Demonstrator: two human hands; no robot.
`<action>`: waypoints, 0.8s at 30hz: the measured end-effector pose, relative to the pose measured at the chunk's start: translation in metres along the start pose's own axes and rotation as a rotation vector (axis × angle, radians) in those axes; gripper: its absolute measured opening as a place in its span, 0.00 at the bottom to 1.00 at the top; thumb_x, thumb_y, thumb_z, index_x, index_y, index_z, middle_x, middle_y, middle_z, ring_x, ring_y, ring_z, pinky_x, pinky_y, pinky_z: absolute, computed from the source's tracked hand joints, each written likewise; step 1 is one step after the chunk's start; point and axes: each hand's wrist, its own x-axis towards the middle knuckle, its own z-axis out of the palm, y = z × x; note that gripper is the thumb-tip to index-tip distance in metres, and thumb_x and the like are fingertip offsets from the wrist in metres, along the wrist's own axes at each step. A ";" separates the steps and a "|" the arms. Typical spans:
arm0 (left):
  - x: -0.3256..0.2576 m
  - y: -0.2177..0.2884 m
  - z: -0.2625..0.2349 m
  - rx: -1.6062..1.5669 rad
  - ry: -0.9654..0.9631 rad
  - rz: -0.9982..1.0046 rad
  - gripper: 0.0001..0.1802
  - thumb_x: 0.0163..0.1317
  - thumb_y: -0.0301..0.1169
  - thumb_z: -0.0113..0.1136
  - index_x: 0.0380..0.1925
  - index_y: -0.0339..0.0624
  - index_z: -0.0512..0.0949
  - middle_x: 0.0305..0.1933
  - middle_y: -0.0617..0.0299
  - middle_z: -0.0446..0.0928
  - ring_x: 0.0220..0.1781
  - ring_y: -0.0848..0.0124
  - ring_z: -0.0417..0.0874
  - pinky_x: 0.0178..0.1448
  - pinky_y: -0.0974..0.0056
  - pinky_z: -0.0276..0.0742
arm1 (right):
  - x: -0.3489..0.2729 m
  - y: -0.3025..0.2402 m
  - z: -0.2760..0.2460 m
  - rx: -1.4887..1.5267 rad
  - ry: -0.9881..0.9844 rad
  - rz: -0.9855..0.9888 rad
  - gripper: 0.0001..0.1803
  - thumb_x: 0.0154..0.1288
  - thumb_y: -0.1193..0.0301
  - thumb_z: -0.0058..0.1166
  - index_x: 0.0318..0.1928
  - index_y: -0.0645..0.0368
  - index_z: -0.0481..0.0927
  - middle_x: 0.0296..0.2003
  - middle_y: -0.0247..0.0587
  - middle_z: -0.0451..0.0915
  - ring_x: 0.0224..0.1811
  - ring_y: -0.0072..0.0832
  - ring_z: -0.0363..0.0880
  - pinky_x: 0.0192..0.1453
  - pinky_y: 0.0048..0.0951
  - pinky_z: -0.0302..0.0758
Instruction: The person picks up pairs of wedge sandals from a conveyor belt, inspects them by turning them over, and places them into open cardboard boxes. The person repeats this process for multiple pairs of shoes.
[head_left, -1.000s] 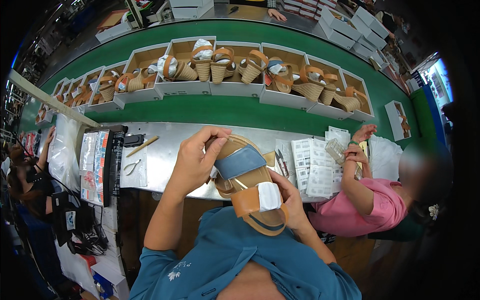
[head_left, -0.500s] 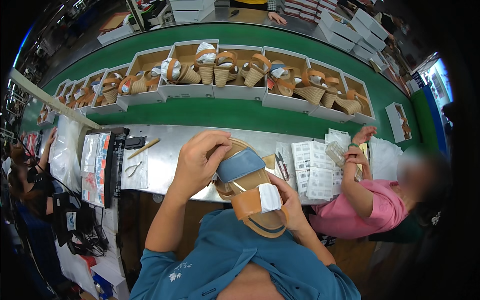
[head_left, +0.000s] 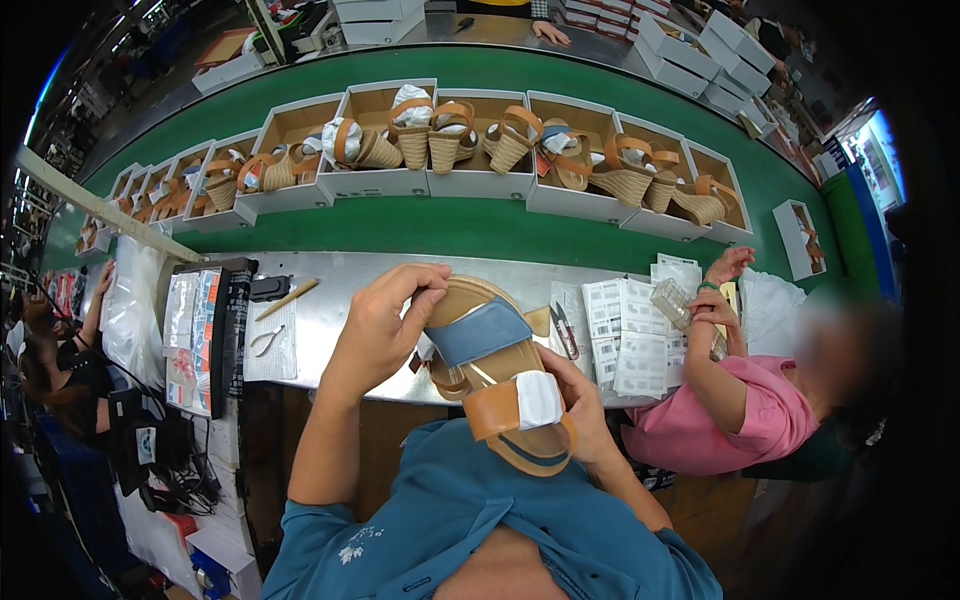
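A tan wedge sandal [head_left: 512, 360] with a blue toe band [head_left: 478, 332] is held up in front of me, toe pointing away. White wrapping [head_left: 540, 400] covers part of its brown ankle strap [head_left: 492, 412]. My right hand [head_left: 580, 405] grips it from the right side near the heel. At the toe's left edge is my left hand [head_left: 385, 320], its thumb and fingers curled together; whatever they pinch is hidden. Another brown strap [head_left: 447, 380] shows behind the sandal's left side, partly covered.
Open white boxes [head_left: 480, 185] of sandals line the green surface [head_left: 400, 235] ahead. On the metal table lie snips [head_left: 566, 332], pliers [head_left: 266, 338], a wooden stick [head_left: 288, 299] and label sheets [head_left: 638, 345]. A co-worker in pink [head_left: 700, 420] is at the right.
My left hand has shifted slightly left along the toe, uncovering more of the front of the insole. The right hand and the sandal have hardly moved.
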 end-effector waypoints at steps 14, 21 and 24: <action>0.013 0.010 -0.010 0.091 -0.131 0.177 0.05 0.62 0.21 0.59 0.38 0.36 0.78 0.45 0.53 0.82 0.51 0.57 0.82 0.59 0.57 0.75 | 0.008 -0.018 0.003 -0.825 0.194 -0.350 0.39 0.41 0.80 0.64 0.62 0.58 0.75 0.60 0.53 0.69 0.61 0.47 0.70 0.66 0.38 0.66; 0.059 0.033 -0.029 0.184 -0.820 0.155 0.06 0.66 0.28 0.56 0.37 0.37 0.75 0.47 0.51 0.79 0.51 0.52 0.78 0.56 0.56 0.73 | 0.015 -0.061 0.001 -1.081 0.011 -0.452 0.36 0.38 0.79 0.60 0.56 0.53 0.80 0.58 0.53 0.73 0.58 0.49 0.70 0.64 0.42 0.67; 0.065 0.037 -0.027 0.216 -1.003 0.073 0.06 0.65 0.28 0.56 0.37 0.36 0.74 0.41 0.50 0.78 0.45 0.50 0.79 0.50 0.55 0.74 | 0.011 -0.063 0.003 -1.092 0.004 -0.469 0.37 0.36 0.80 0.58 0.56 0.52 0.81 0.58 0.52 0.73 0.58 0.49 0.71 0.63 0.42 0.68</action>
